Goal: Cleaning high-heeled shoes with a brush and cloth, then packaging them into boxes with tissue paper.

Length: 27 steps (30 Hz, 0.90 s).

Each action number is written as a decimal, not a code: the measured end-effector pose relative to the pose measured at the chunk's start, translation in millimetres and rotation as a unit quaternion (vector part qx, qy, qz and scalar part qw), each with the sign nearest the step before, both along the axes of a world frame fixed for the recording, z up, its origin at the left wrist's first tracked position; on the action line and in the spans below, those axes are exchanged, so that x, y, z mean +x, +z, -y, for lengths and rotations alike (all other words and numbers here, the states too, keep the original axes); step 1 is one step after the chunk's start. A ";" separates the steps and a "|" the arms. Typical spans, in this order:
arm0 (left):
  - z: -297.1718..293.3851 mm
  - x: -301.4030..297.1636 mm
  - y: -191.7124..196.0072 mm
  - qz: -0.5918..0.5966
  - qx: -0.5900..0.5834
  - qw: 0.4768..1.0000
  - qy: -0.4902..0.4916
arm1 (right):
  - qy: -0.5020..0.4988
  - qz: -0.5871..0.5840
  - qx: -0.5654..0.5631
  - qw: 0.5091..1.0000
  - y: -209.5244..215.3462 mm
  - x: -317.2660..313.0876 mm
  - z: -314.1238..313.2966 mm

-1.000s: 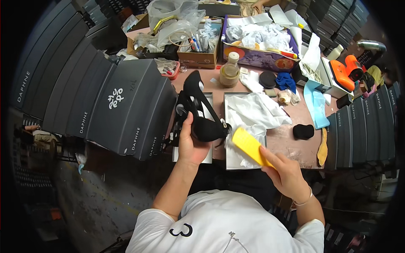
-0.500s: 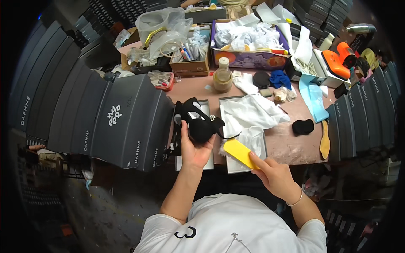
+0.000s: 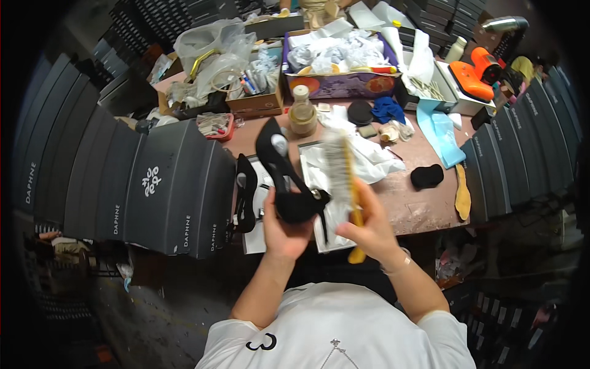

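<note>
My left hand [image 3: 286,241] is closed around the toe part of a black high-heeled shoe [image 3: 296,208], its heel end pointing up and away from me and a strap hanging at its right. In my right hand [image 3: 372,229] is a yellow-handled brush [image 3: 352,184], held upright with its pale bristles facing the shoe. The bristles are smeared by motion, and a small gap seems to separate them from the shoe. Another black shoe [image 3: 246,192] lies left of my left hand, in a shallow grey-edged box part [image 3: 253,243]. White tissue paper [image 3: 382,165] fills an open box behind the brush.
Dark shoeboxes [image 3: 166,184] stand in rows at the left, and more shoeboxes [image 3: 504,166] at the right. Farther back are a glass bottle [image 3: 303,118], a purple carton [image 3: 341,85] of crumpled paper and an orange device [image 3: 470,83]. A black pad [image 3: 427,177] lies at the right.
The brush has swung from lying flat, yellow back up, to upright with bristles toward the shoe. My left hand has turned the shoe, and its heel end now rises. The whole view has shifted slightly.
</note>
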<state>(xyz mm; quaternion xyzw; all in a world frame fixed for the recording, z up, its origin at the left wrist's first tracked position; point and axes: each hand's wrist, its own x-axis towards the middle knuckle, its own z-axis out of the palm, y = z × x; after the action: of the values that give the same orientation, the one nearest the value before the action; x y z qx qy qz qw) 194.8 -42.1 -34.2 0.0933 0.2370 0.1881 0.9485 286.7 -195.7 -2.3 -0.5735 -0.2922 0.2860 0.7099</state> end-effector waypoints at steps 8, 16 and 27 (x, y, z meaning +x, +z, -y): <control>-23.2 -94.1 -6.0 -0.113 0.487 0.769 -0.399 | 0.070 -0.151 0.034 0.985 27.7 24.6 -24.9; -49.9 -49.1 47.2 -0.072 0.822 0.529 -0.199 | 0.226 -0.296 0.021 0.928 35.5 -2.4 -50.2; -47.5 -50.2 -12.7 0.038 0.634 0.748 -0.190 | -0.075 0.280 -0.097 0.952 18.9 32.5 1.8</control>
<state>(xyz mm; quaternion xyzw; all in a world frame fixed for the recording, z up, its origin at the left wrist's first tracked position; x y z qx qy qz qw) 144.6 5.5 -46.9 0.7096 0.0046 0.1142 0.6953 319.2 -197.6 16.6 -0.7172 -0.4058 0.0866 0.5599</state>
